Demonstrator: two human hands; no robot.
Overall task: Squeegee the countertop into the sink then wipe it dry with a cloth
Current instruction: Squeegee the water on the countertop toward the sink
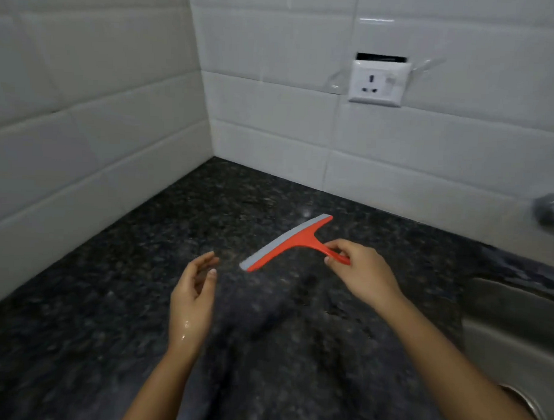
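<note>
- Squeegee [288,243], red-orange body with a grey blade, sat over the middle of the dark speckled counter [77,313], blade running diagonally and facing the corner of the tiled wall [93,125]. Whether the blade edge touched the stone or hung just above it could not be told.
- Right hand [361,269] held it by the end of the handle only: thumb and fingertips [329,259] pinched around the handle loop, a light grip rather than a full fist.
- Left hand [192,296] was empty, grip spread loose, fingers half curled and apart, hovering near the blade's lower end but not touching it. Wet sheen showed on that wrist.
- Cloth [265,341], dark grey, lay rumpled on the counter between the two forearms, near the front edge; neither hand touched it.
- Sink [510,312], steel, lay to the right, beside the counter; a tap [552,213] showed at the frame's edge above it.
- Progress, judged: early. No clear pulled streaks or pooled water could be made out, the frame being blurred; squeegee strokes toward the sink seemingly ahead, and the cloth drying not yet begun.
</note>
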